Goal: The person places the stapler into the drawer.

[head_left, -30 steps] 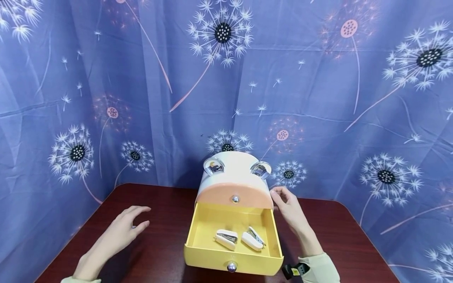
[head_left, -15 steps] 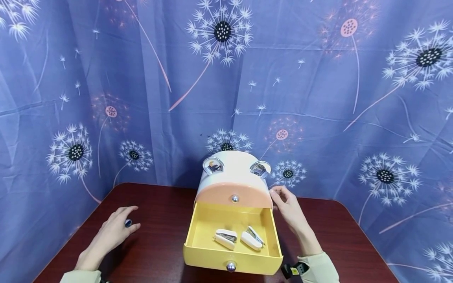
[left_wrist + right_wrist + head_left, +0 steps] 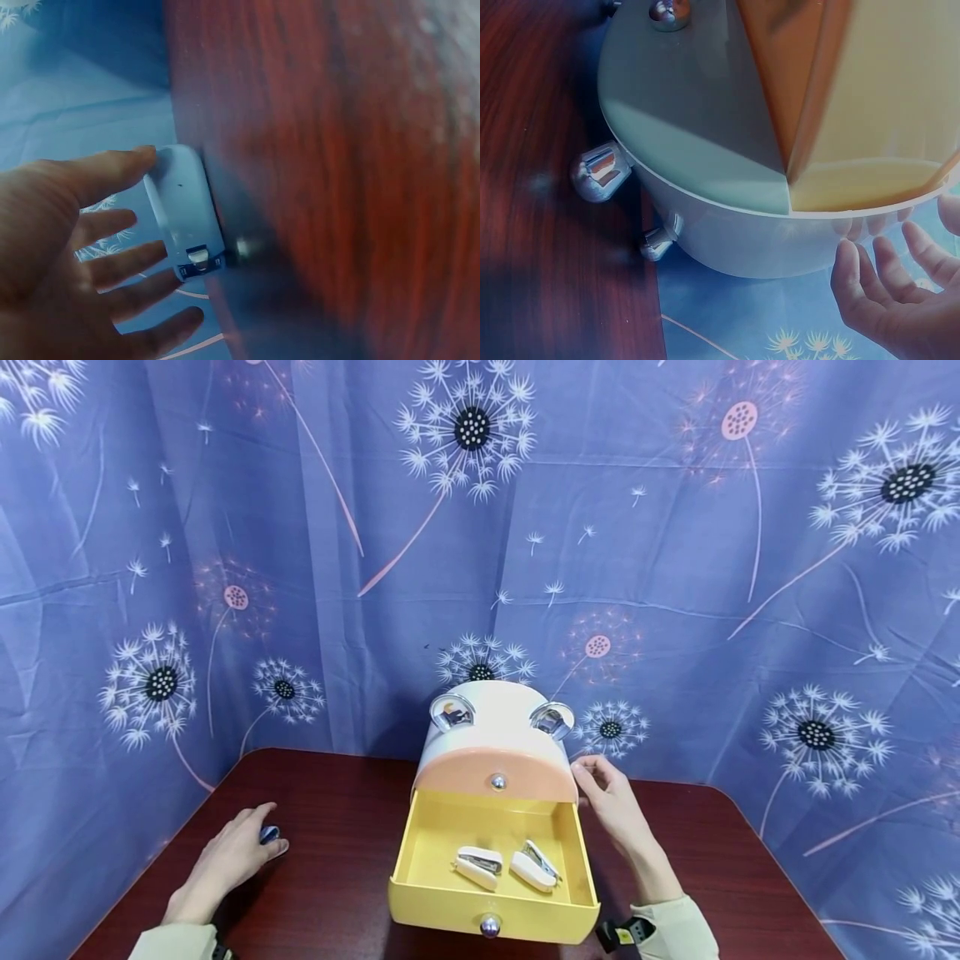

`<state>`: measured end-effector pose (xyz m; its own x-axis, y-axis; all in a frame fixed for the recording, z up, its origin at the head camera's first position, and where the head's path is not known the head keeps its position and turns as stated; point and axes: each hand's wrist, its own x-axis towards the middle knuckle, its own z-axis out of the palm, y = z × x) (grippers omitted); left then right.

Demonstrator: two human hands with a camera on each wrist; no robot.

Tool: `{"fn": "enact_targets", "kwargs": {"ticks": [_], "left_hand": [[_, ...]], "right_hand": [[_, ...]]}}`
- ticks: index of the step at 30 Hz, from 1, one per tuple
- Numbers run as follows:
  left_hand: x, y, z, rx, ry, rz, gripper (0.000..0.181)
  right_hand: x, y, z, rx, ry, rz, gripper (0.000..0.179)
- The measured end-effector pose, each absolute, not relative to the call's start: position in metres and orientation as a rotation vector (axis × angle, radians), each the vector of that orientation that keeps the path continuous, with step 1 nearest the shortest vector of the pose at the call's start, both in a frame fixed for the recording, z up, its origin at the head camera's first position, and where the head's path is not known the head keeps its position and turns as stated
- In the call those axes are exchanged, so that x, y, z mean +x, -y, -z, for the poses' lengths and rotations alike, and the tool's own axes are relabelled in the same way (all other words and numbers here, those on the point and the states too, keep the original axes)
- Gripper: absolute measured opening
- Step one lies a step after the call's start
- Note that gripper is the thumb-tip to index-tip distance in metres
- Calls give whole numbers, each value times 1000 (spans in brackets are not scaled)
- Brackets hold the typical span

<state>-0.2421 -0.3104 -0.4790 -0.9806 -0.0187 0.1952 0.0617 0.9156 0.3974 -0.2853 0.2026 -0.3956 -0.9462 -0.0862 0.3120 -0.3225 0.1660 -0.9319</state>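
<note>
On the table's left side, my left hand (image 3: 228, 852) hovers round a mini stapler (image 3: 184, 210) with spread fingers. In the left wrist view the thumb tip is at the stapler's upper end; whether it presses on it I cannot tell. My right hand (image 3: 615, 797) has its fingertips at the right side of a white desktop drawer box (image 3: 498, 718). Chrome round knobs stick up from the box top. Its peach upper drawer (image 3: 465, 774) is closed. The yellow lower drawer (image 3: 442, 902) is pulled out and holds two white mini staplers (image 3: 480, 867).
The dark red wooden table (image 3: 337, 860) ends at the back against a blue curtain (image 3: 360, 652) with dandelion prints. A chrome knob (image 3: 490, 926) juts from the front of the yellow drawer.
My left hand has moved left and a little down, and more of the mini stapler shows between thumb and fingers. The right hand and the drawer box have stayed put.
</note>
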Motion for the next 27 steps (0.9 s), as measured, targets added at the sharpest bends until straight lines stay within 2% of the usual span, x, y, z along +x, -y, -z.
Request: {"fn": "enact_targets", "kwargs": {"ticks": [5,19,27], "left_hand": [[-242,311,480,23,2931,610,74],[-243,311,477,61,2975,550,60],[-243,309,472,92,2980,573,63]], "right_hand": [[-292,-208,404,445,2252,-1857,27],[-294,-207,409,426,2249,-1840,29],[-293,-207,406,434,2262,-1824,29]]}}
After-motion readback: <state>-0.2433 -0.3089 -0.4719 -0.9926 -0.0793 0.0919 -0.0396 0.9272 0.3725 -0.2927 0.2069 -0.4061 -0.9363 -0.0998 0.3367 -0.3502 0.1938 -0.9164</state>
